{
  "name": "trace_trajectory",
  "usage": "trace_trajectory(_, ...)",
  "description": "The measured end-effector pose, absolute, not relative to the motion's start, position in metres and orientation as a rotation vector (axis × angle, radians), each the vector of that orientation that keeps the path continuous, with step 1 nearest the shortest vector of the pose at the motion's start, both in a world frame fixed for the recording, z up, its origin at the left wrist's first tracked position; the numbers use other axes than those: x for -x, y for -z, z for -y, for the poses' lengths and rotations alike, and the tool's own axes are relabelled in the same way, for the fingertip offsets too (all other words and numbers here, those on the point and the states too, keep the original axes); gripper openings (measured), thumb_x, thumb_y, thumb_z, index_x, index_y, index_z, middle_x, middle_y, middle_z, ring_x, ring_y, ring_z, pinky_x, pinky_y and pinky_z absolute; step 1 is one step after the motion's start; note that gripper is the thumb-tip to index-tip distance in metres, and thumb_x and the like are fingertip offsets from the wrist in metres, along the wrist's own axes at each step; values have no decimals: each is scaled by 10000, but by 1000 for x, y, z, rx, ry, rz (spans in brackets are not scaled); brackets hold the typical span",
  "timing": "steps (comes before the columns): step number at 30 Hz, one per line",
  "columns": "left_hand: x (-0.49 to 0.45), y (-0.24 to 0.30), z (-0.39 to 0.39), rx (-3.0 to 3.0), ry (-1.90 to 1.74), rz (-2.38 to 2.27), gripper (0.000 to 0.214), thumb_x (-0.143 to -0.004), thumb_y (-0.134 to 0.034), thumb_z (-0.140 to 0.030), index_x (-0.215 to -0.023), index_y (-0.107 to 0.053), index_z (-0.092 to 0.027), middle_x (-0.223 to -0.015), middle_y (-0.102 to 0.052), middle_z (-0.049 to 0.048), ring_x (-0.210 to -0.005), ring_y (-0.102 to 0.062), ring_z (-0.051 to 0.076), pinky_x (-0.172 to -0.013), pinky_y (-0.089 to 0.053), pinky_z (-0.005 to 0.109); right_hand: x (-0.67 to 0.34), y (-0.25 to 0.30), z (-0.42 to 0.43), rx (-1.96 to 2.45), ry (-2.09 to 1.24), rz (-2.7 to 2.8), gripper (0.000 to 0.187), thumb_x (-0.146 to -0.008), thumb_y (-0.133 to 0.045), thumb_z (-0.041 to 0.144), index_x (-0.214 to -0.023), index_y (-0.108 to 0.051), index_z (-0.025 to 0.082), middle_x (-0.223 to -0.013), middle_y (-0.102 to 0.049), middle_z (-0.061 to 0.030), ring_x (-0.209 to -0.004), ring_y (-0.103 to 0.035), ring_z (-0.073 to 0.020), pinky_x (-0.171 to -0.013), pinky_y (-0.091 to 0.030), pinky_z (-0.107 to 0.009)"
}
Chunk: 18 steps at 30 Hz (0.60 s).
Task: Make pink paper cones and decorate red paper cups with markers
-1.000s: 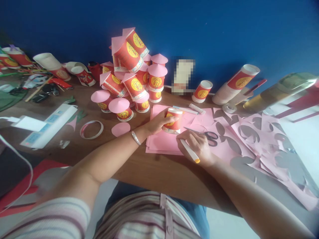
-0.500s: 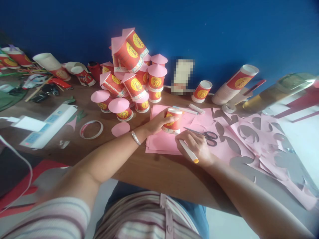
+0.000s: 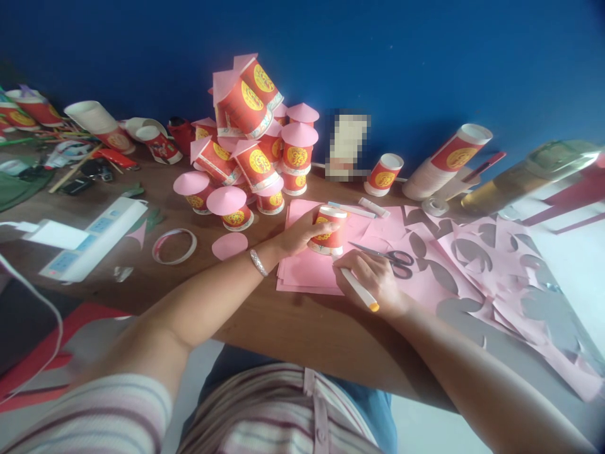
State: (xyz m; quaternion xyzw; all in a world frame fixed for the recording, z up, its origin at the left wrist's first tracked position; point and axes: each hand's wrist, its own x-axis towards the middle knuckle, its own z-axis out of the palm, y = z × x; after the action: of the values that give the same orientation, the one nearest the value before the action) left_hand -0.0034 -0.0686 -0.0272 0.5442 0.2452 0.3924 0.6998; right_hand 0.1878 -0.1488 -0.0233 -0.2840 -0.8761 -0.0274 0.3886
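Observation:
My left hand is closed around the side of a red paper cup with a yellow emblem and a white lower band. The cup stands above a stack of pink paper. In my right hand is a white marker pen with an orange end pointing back toward me. Its tip is close to the cup's lower band; whether it touches, I cannot tell. Scissors with dark handles lie just beyond my right hand, blades toward the cup.
Left of the paper, red cups with pink cone roofs are piled up. A power strip and a tape ring lie further left. Pink paper scraps cover the right side. Behind stand a single cup and stacked cups.
Almost nothing differs. The whole view has shifted very slightly; both hands keep their hold on the cup and the marker.

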Motion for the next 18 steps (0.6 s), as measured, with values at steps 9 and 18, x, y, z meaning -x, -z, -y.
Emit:
trace_trajectory(9, 4, 32, 67, -1249, -890, -533, 491, -806, -787, -425, -1193, -646, -159, -1089, -686, 96, -970, -628, 197, -838, -494, 291, -188, 23, 149, 770, 52, 2222, 129, -888, -530, 87, -850, -541, 210, -657, -619, 22, -524, -541, -116, -508, -369, -259)
trace_trajectory(18, 4, 29, 68, -1244, -888, -541, 465, -825, -769, -419, -1179, -640, -146, -1082, -688, 89, -981, -632, 202, -862, -505, 302, -188, 24, 149, 767, 11, 2198, 122, -889, -547, 86, -863, -552, 205, -667, -618, 26, -525, -520, -104, -527, -378, -247)
